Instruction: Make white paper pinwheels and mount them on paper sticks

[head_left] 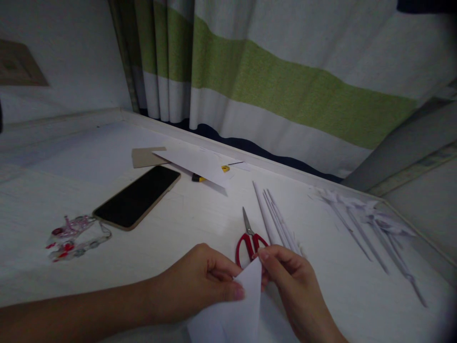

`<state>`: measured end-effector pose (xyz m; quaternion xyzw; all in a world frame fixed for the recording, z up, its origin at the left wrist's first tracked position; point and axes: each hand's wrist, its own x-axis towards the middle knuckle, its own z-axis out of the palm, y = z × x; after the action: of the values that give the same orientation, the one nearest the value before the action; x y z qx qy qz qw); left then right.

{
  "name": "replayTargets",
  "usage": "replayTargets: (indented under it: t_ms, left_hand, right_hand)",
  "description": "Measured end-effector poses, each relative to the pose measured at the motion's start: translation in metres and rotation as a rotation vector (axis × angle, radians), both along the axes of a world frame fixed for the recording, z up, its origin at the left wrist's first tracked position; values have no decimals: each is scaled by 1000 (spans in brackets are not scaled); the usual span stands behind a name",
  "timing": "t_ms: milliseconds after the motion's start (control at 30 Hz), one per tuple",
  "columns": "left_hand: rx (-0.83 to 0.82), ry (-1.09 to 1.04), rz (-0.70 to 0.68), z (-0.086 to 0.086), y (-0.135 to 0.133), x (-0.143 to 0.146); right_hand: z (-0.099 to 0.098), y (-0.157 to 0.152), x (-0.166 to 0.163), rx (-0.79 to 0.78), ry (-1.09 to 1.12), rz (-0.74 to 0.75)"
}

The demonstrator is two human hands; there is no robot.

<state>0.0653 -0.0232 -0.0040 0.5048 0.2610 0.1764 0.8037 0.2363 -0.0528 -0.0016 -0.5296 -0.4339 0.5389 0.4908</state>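
Note:
Both of my hands hold a white sheet of paper [235, 317] low in the middle of the view, folded to a point that stands up between them. My left hand [196, 283] pinches its left edge with thumb against curled fingers. My right hand [293, 286] grips the right side, fingers closed round the fold. Just beyond my fingers lie red-handled scissors [249, 240], shut, on the white table [200, 214].
Several rolled white paper sticks [274, 219] lie right of the scissors. Finished paper flowers on stems [371, 224] lie far right. A dark phone [137, 196] with a beaded strap [71, 236] rests left. Paper strip [194, 164] and brown card [146, 156] lie behind. A striped curtain [271, 81] hangs beyond.

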Motion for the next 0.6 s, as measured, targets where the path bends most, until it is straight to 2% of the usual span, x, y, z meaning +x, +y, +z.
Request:
replayTargets:
  t_ms: [333, 600]
  left_hand:
    - [25, 36, 42, 0, -1, 0]
    - [12, 31, -5, 2, -1, -2]
  right_hand:
    - [-2, -1, 2, -68, 15, 101]
    - [3, -3, 0, -12, -61, 38]
